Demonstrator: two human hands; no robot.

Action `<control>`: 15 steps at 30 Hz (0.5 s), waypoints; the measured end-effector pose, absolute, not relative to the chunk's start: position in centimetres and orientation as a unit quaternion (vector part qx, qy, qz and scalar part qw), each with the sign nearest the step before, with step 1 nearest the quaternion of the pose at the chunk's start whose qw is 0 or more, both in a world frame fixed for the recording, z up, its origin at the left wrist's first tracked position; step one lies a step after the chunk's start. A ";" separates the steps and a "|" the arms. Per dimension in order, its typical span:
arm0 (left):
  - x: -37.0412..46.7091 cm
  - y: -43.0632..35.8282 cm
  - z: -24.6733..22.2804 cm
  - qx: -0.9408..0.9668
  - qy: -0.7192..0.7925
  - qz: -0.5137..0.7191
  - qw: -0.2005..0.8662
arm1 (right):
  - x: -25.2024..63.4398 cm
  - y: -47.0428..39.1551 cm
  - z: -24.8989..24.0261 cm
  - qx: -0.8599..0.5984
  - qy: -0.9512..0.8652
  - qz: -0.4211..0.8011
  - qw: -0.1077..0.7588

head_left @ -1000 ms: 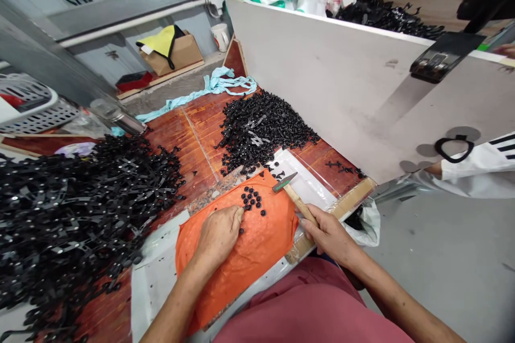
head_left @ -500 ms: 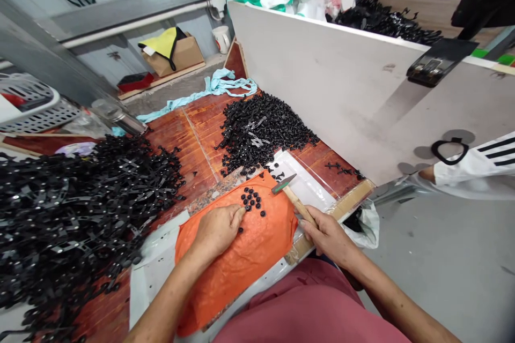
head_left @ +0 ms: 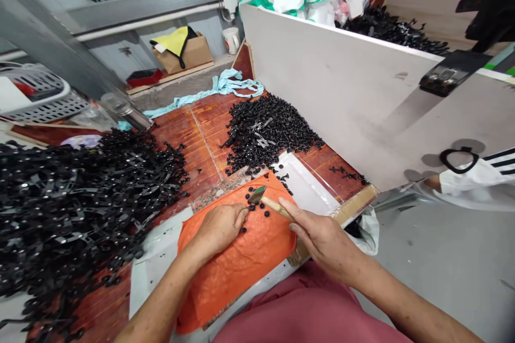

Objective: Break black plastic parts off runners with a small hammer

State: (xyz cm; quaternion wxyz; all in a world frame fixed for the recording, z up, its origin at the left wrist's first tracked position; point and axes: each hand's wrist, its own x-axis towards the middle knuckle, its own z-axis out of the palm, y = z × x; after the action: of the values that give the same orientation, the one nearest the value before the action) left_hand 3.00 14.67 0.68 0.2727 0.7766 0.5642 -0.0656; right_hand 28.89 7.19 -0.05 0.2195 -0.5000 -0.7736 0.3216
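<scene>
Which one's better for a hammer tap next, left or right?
Probably the right grip: it holds the hammer by its wooden handle, with the head among the small black pieces in view. The left grip is beside them, without a hammer.

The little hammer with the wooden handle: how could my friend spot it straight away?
Find the big bright orange sheet low in the middle. Over it, the person's bare right hand holds the hammer. Its pale wooden handle and greenish head set it apart from the small round black parts nearby.
</scene>
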 end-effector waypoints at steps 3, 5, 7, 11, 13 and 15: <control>3.2 14.5 0.7 0.772 0.577 -0.072 0.257 | 28.2 7.2 -0.7 -0.509 -0.802 0.261 0.169; 3.4 14.3 0.7 0.769 0.583 -0.080 0.250 | 28.0 7.2 -1.1 -0.518 -0.811 0.239 0.134; 3.4 14.2 0.7 0.767 0.584 -0.083 0.250 | 28.0 7.3 -1.2 -0.517 -0.806 0.242 0.153; 3.2 14.3 0.5 0.767 0.577 -0.074 0.270 | 28.1 7.5 -1.3 -0.523 -0.800 0.241 0.169; 3.1 14.4 0.4 0.764 0.577 -0.070 0.280 | 28.1 7.6 -1.4 -0.528 -0.808 0.229 0.130; 3.1 14.5 0.3 0.759 0.579 -0.066 0.290 | 28.0 7.6 -1.3 -0.526 -0.809 0.228 0.131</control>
State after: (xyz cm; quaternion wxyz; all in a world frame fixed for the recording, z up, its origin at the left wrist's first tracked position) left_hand 3.07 14.55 0.30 0.2896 0.7593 0.5790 -0.0662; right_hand 28.04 7.59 -1.34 0.1309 -0.5262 -0.8087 0.2278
